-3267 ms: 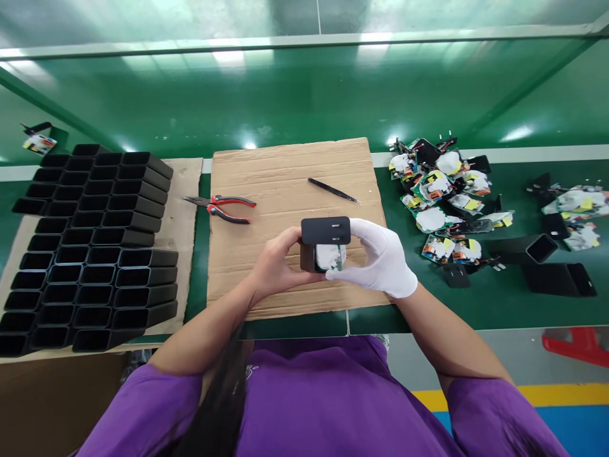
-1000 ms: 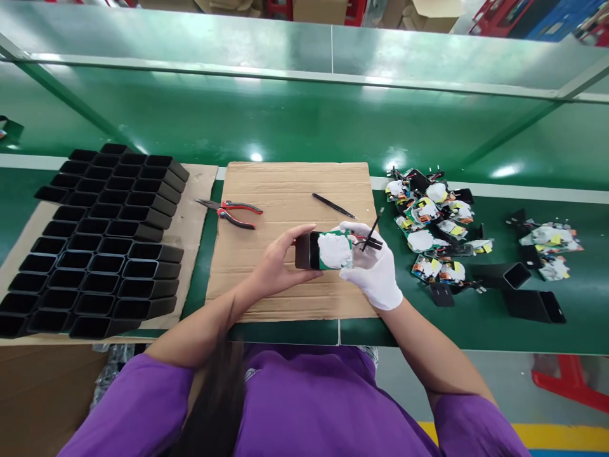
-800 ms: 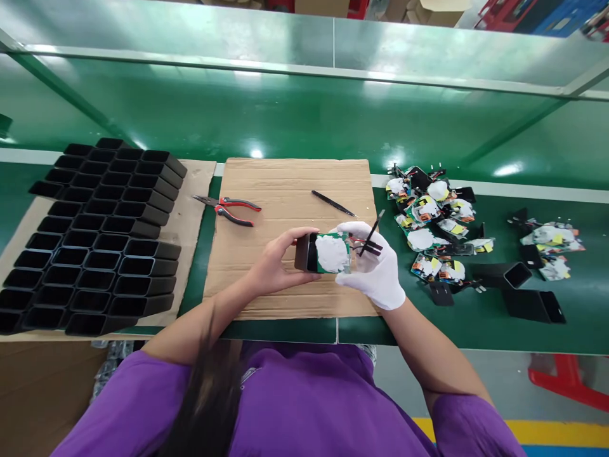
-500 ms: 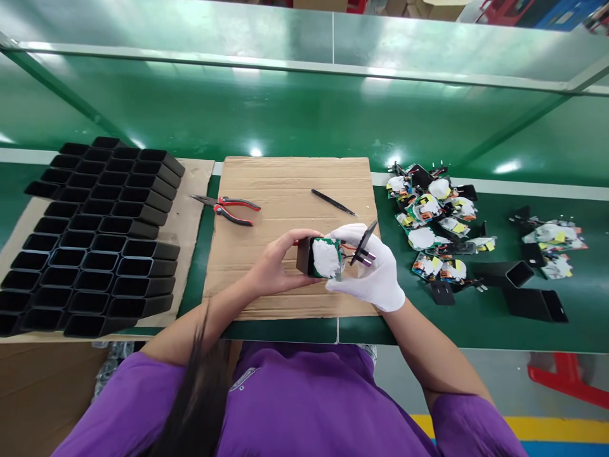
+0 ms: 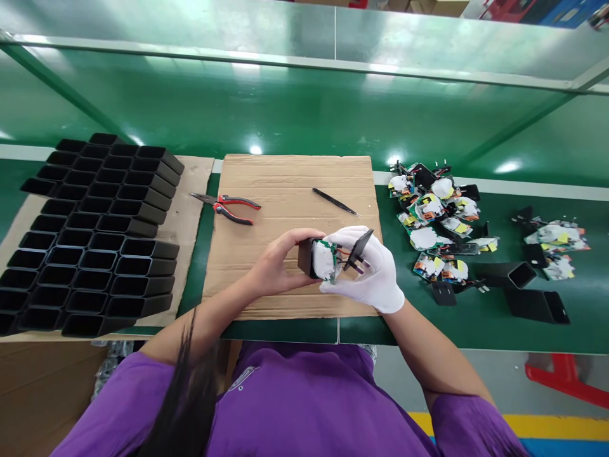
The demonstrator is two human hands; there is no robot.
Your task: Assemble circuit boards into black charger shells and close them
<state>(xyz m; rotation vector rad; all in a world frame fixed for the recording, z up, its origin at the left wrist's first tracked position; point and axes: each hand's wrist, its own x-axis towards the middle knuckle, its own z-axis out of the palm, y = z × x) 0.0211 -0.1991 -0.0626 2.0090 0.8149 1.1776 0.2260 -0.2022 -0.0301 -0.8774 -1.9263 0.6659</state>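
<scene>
My bare left hand (image 5: 280, 263) is wrapped round a black plastic housing (image 5: 306, 257) above the cardboard. From the housing's right-hand opening sticks a circuit board (image 5: 324, 260) coated with white filler, partly inside it. My right hand (image 5: 371, 273), in a white glove, grips the board's outer end. Short wires run from the board to a black end cap with plug pins (image 5: 359, 249), which is tilted between the gloved thumb and fingers. The right fingertips on the far side of the board are partly hidden.
Red-handled pliers (image 5: 231, 208) and black tweezers (image 5: 335, 201) lie on the cardboard sheet (image 5: 266, 174). Rows of black housings (image 5: 95, 254) stand at left. A pile of circuit boards (image 5: 428, 209) is at right, beside two loose housings (image 5: 535, 304) and a smaller group of boards (image 5: 556, 238).
The circuit board has gone further left into the housing, so less of it shows. My right hand has moved slightly left, and the end cap has tilted and come closer to the board.
</scene>
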